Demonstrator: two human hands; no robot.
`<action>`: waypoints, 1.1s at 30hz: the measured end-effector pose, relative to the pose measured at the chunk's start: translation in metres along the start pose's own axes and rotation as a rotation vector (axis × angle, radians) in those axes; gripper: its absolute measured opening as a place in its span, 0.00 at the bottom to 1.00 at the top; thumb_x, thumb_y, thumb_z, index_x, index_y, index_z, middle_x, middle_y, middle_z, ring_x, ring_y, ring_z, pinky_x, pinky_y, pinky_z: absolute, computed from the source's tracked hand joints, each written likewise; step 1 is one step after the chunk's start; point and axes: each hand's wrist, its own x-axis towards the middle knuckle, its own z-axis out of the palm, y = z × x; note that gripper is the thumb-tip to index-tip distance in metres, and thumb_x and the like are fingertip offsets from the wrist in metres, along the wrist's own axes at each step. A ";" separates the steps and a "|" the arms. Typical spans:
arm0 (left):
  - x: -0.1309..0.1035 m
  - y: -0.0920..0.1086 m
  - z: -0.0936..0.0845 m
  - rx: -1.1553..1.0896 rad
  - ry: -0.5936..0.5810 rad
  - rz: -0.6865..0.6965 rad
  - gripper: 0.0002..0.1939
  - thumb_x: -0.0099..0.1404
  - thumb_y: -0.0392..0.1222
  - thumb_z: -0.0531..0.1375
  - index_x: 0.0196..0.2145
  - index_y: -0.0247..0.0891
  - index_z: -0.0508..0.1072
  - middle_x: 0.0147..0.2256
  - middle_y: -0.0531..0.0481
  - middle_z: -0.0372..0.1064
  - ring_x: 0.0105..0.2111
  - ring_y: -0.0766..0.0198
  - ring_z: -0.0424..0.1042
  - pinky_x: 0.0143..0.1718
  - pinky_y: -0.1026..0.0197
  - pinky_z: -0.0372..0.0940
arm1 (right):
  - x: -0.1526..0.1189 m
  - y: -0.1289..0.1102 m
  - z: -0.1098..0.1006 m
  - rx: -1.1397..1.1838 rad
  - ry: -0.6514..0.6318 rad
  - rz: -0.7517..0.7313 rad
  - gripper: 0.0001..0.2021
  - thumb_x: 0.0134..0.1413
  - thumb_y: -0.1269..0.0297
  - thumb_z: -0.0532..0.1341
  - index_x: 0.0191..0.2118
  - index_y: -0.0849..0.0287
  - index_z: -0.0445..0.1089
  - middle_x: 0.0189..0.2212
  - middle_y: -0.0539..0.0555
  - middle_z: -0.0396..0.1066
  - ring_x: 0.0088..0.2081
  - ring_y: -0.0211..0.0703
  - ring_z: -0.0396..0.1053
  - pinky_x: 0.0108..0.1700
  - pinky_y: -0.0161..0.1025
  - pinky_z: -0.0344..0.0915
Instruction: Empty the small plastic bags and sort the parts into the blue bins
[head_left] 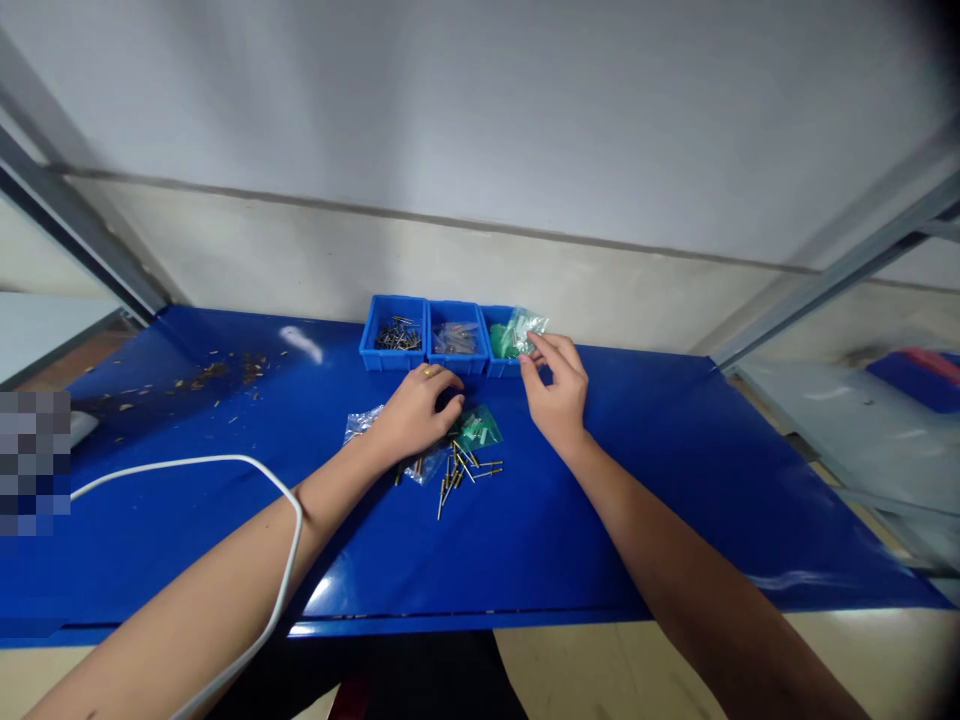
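My right hand (556, 388) is at the right-hand blue bin (510, 369), its fingertips closed on a small clear-green plastic bag (527, 325) at the bin's top. Below my left hand (420, 410) are plastic bags on the table; its thumb and forefinger are apart and nothing shows between them. A clear bag (361, 424) sticks out beside the left wrist. Just right of that hand lies a green-tinted bag (480, 430) with small pale pieces inside. Loose rivet-like pins (454, 478) with brass-coloured ends are scattered in front of it.
The left bin (396, 340) holds dark metal pins, the middle bin (456, 345) a bag of parts. Brown debris (210, 375) lies on the blue table (585, 540) at left. A white cable (187, 460) crosses my left forearm. A wall (465, 255) stands behind.
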 end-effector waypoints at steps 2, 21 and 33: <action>-0.002 0.003 -0.001 0.038 -0.060 0.044 0.13 0.80 0.46 0.62 0.54 0.39 0.83 0.56 0.37 0.84 0.59 0.40 0.80 0.68 0.36 0.73 | 0.006 0.008 -0.004 -0.121 -0.020 -0.071 0.21 0.79 0.56 0.63 0.69 0.49 0.83 0.59 0.65 0.79 0.57 0.63 0.81 0.63 0.67 0.83; -0.006 0.011 -0.001 0.132 -0.289 0.202 0.31 0.76 0.56 0.70 0.70 0.39 0.81 0.68 0.31 0.79 0.68 0.32 0.75 0.70 0.34 0.70 | 0.014 0.024 0.000 -0.367 -0.375 -0.033 0.25 0.81 0.61 0.62 0.77 0.55 0.74 0.80 0.68 0.71 0.79 0.68 0.65 0.81 0.70 0.61; -0.004 0.009 0.004 0.097 -0.256 0.176 0.24 0.78 0.42 0.68 0.68 0.37 0.80 0.63 0.34 0.79 0.64 0.38 0.76 0.71 0.38 0.72 | 0.013 0.020 -0.001 -0.352 -0.093 -0.039 0.22 0.76 0.67 0.58 0.69 0.59 0.75 0.62 0.71 0.79 0.67 0.61 0.76 0.75 0.60 0.73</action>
